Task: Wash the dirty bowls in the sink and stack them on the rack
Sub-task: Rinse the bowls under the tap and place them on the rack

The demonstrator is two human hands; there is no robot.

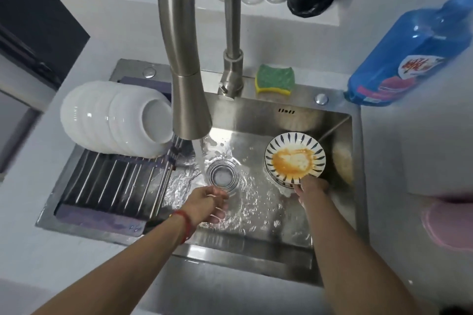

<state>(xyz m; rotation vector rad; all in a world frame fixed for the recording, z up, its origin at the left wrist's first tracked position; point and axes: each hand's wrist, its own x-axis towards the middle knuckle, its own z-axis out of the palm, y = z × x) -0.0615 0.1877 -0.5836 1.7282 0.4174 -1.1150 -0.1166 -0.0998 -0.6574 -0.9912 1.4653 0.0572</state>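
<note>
Steel sink (256,243) walls frame both hands. At seven o'clock the left hand (208,203) hangs loosely spread beside the drain (222,174), holding nothing. At four o'clock the right hand (311,188) pinches the near rim of the orange-stained striped bowl (294,158), topmost of a small stack. Water falls from the faucet (190,100). At ten o'clock, white bowls (115,117) lie stacked on the rack (115,181).

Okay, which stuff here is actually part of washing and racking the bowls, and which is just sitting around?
Part of the job:
- sauce-stained blue-striped bowl, in the right hand
- steel sink
- running steel faucet
- slatted roll-up rack
- stacked white bowls
- left hand

Lying about:
- green-yellow sponge
- blue detergent bottle
- pink cloth
</note>
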